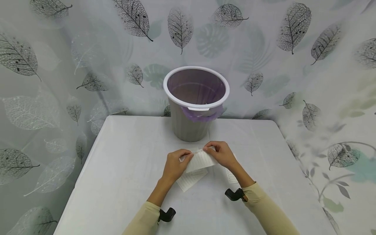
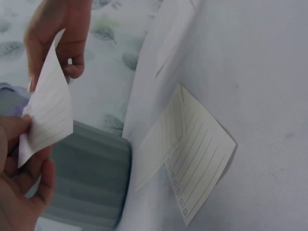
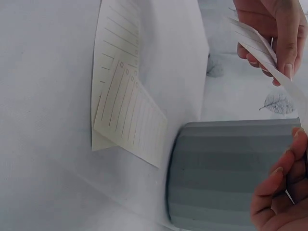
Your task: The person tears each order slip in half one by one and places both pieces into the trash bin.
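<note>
The left hand (image 1: 173,164) and the right hand (image 1: 222,154) each pinch the same small white rectangular paper sheet with printed lines (image 1: 199,161) between thumb and fingers, stretching it above a worktop covered in white cloth (image 1: 126,182). In the head view, it is held up midway between the worktop's left and right edges. Below it, 2 overlapping off-white lined paper sheets (image 1: 191,180) lie on the cloth, and another white printed slip (image 1: 231,176) lies towards the right edge, partly hidden by the right forearm. A round grey ribbed bin with a white rim (image 1: 189,127) and a translucent purple plastic liner (image 1: 202,115) stands just in from the far edge, midway between the 2 far corners. Pale beige sleeves (image 1: 265,209) cover the forearms; behind hangs a pale leaf-patterned backdrop (image 1: 97,58). In the left wrist view, the held sheet bends between the hands, clear of the worktop, and the overlapping pair shows small printed squares beside the lines. In the right wrist view, the same pair lies near the bin's base, apart from it; the right hand is cut off by the frame, its fingertips at the paper.
</note>
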Demonstrator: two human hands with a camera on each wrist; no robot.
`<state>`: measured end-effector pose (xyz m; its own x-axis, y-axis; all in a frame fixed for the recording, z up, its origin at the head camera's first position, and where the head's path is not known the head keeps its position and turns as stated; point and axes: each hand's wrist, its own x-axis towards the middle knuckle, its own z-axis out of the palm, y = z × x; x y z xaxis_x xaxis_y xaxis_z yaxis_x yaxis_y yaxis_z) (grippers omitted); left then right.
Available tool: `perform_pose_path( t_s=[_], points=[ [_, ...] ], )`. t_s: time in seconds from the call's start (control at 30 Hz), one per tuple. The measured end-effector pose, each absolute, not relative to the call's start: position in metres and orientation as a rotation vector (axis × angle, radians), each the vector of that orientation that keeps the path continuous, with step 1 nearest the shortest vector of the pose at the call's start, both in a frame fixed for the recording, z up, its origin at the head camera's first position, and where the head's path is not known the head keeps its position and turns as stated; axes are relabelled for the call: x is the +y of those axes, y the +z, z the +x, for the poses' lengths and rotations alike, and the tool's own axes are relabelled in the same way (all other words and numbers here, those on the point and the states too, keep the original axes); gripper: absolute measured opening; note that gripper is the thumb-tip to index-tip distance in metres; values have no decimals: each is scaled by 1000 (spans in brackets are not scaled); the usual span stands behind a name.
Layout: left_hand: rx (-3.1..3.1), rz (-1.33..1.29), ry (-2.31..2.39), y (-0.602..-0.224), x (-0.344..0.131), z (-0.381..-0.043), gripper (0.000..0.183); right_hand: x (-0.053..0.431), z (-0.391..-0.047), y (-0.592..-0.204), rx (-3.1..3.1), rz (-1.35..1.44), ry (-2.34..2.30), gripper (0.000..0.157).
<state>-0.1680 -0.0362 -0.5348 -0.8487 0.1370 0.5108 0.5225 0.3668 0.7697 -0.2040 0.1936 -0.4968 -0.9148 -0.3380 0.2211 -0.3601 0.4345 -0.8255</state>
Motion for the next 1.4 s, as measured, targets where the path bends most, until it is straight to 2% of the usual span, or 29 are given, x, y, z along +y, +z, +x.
perform_pose_path(
  t_s=[1.17, 1.4],
  points=[
    [-2212, -511, -1504, -529, -39, -167, 9, 184, -208, -503, -2528, 566, 1608, 11],
    [-2210, -527, -1485, -526, -39, -168, 8, 176, -198, -482, -2539, 554, 1576, 11]
  ],
)
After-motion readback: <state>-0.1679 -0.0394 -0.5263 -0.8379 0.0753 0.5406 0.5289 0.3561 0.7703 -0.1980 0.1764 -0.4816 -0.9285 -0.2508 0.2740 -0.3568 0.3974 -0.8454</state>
